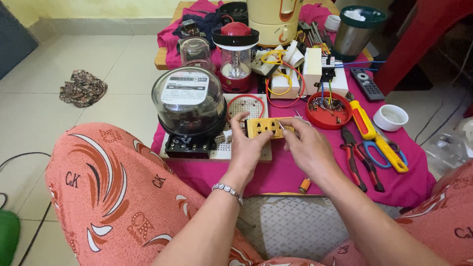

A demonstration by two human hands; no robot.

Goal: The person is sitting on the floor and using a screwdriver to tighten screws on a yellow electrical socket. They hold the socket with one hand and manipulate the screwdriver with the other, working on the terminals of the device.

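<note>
— Yellow rectangular plastic socket plate (264,127): where is it?

— Above the pink cloth-covered surface (286,172), beside the round glass-domed electric meter (189,106). Left hand (245,148) fingers are closed around its left end; right hand (308,148) fingers pinch its right end.

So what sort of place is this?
Probably a home corner used for electrical repair: a low table on a tiled floor, an electricity meter, pliers, and a yellow socket plate held in both hands.
</note>
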